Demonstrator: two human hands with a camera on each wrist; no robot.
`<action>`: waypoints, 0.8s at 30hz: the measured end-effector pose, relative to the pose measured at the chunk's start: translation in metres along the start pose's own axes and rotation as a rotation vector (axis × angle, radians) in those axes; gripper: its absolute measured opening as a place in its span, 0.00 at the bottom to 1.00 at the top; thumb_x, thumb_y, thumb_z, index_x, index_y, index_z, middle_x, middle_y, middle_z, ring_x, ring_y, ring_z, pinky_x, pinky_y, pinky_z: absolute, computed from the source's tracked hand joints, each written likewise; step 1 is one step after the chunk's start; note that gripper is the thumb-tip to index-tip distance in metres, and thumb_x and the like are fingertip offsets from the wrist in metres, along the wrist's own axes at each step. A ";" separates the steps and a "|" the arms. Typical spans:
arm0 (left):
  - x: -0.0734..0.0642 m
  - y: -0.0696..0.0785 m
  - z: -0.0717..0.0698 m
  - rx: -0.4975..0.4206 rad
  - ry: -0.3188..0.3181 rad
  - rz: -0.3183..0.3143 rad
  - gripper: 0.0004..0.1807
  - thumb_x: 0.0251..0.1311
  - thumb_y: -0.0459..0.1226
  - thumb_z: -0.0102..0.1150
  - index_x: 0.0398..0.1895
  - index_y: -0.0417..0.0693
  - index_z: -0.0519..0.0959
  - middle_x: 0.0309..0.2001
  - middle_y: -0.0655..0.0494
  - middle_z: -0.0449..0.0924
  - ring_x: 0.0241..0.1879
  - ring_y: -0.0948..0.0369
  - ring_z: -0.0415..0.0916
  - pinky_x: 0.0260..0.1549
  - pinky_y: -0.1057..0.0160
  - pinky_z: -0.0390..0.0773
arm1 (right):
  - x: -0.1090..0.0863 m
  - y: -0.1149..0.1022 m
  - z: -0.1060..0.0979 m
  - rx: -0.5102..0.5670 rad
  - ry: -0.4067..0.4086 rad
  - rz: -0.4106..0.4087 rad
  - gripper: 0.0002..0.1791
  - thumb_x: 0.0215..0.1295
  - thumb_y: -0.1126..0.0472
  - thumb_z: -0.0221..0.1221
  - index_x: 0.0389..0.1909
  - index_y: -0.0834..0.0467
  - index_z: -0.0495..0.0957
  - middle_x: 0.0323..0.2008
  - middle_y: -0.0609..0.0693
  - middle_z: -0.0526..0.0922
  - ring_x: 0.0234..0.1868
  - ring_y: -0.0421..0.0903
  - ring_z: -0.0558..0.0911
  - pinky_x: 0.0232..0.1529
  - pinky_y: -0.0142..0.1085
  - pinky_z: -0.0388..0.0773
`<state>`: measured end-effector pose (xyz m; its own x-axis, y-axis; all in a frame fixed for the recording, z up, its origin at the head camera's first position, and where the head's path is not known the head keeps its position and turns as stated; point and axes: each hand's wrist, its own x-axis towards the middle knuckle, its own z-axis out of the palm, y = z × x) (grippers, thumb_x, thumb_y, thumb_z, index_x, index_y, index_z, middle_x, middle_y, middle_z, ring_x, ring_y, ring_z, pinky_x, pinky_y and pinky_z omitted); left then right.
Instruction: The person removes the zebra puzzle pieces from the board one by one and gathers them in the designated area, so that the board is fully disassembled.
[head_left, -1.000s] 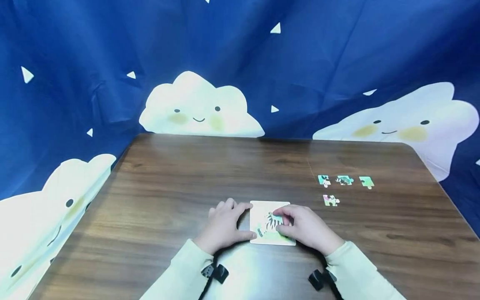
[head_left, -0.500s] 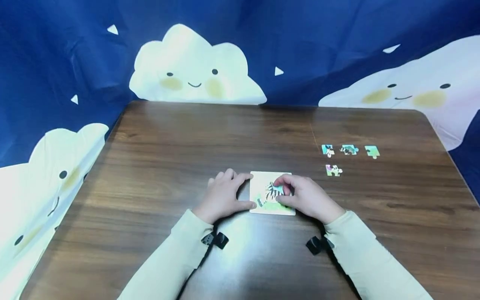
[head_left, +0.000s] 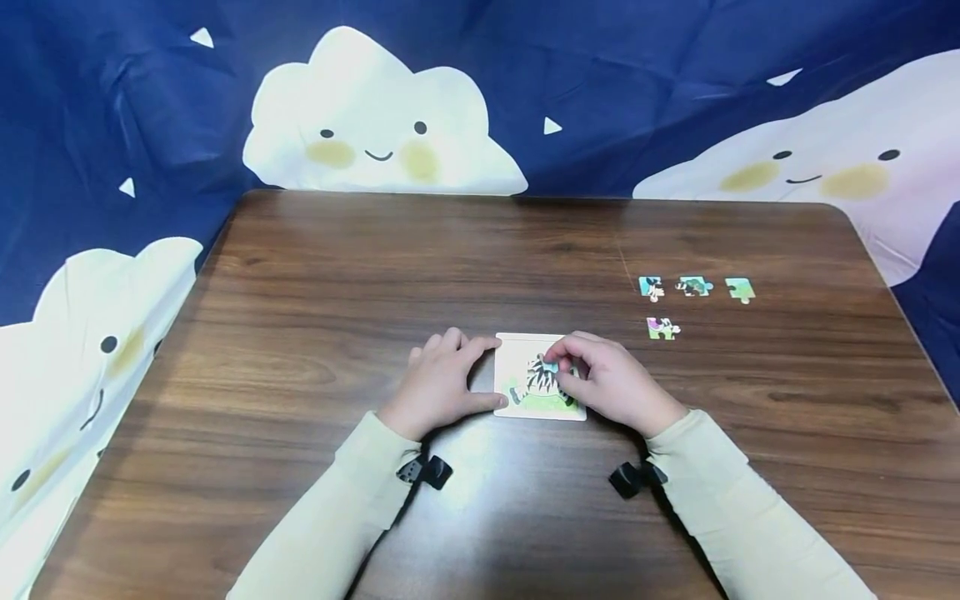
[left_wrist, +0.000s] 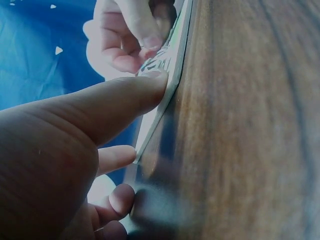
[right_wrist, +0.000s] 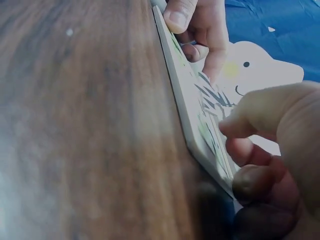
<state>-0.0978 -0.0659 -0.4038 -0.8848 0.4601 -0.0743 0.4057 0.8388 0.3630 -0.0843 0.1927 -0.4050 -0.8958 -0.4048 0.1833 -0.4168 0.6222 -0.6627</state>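
A square puzzle board (head_left: 517,358) with a striped zebra picture lies in front of the person. At its left edge the left hand (head_left: 438,379) rests, thumb at the near corner and forefinger at the far one; in the left wrist view the thumb (left_wrist: 125,97) lies on the board's face. Over the board's right half, the right hand (head_left: 611,379) pinches a small puzzle piece (head_left: 551,367) with a blue patch between thumb and forefinger. Most of that piece is hidden by the fingers. The right wrist view shows the right fingertips low over the zebra picture.
Several loose puzzle pieces lie at the back right of the brown wooden table (head_left: 337,292): three in a row, such as the green one (head_left: 741,289), and a pink-and-green one (head_left: 663,328) in front. A blue cloud-patterned cloth (head_left: 585,83) hangs behind the table.
The head view has tilted down, so the table sits higher in it. The right fingers have shifted slightly on the board. The left hand has kept its place at the edge.
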 end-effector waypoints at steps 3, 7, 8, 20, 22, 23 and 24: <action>0.000 0.000 0.000 0.003 0.003 0.003 0.44 0.47 0.67 0.68 0.70 0.68 0.71 0.41 0.59 0.67 0.38 0.59 0.63 0.37 0.56 0.61 | 0.000 0.000 0.001 0.018 0.036 -0.015 0.11 0.58 0.71 0.64 0.36 0.52 0.83 0.30 0.42 0.77 0.29 0.40 0.72 0.31 0.31 0.68; 0.000 0.000 0.000 0.009 0.003 0.003 0.44 0.47 0.67 0.68 0.70 0.68 0.71 0.41 0.59 0.67 0.38 0.59 0.63 0.37 0.56 0.62 | 0.000 0.001 0.003 0.037 0.055 -0.008 0.11 0.57 0.71 0.67 0.34 0.51 0.83 0.29 0.42 0.76 0.29 0.40 0.73 0.32 0.30 0.68; 0.000 0.000 0.000 0.010 0.004 0.004 0.44 0.47 0.67 0.68 0.70 0.68 0.71 0.41 0.59 0.67 0.38 0.59 0.63 0.36 0.57 0.62 | 0.001 0.001 0.003 0.038 0.057 -0.004 0.11 0.57 0.71 0.67 0.34 0.51 0.84 0.29 0.42 0.76 0.29 0.40 0.73 0.32 0.30 0.68; 0.000 0.000 -0.002 0.001 -0.001 0.003 0.44 0.48 0.66 0.68 0.70 0.67 0.71 0.40 0.60 0.67 0.38 0.60 0.63 0.36 0.58 0.60 | 0.000 0.002 0.005 0.019 0.071 0.015 0.09 0.58 0.69 0.68 0.35 0.52 0.84 0.29 0.40 0.76 0.29 0.39 0.73 0.32 0.31 0.68; -0.001 0.001 -0.002 -0.003 -0.002 0.002 0.44 0.48 0.66 0.68 0.70 0.67 0.71 0.40 0.60 0.67 0.38 0.59 0.63 0.36 0.58 0.61 | -0.001 0.003 0.003 0.025 0.081 0.022 0.08 0.58 0.69 0.68 0.35 0.53 0.84 0.28 0.40 0.75 0.28 0.39 0.72 0.31 0.30 0.68; -0.001 0.001 -0.003 -0.005 -0.003 0.001 0.44 0.48 0.66 0.68 0.70 0.67 0.71 0.40 0.60 0.67 0.38 0.59 0.63 0.36 0.58 0.61 | -0.001 0.004 0.003 0.025 0.089 0.027 0.08 0.58 0.69 0.68 0.35 0.53 0.84 0.27 0.40 0.74 0.28 0.39 0.72 0.31 0.30 0.67; -0.001 0.001 -0.003 -0.005 -0.002 0.002 0.44 0.48 0.66 0.68 0.70 0.67 0.71 0.40 0.60 0.67 0.38 0.59 0.63 0.36 0.58 0.61 | -0.002 0.005 0.002 0.026 0.098 0.032 0.08 0.58 0.69 0.68 0.35 0.53 0.84 0.27 0.40 0.73 0.28 0.38 0.71 0.31 0.30 0.67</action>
<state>-0.0974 -0.0661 -0.4007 -0.8833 0.4626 -0.0754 0.4066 0.8363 0.3679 -0.0840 0.1956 -0.4100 -0.9199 -0.3166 0.2313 -0.3848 0.6159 -0.6874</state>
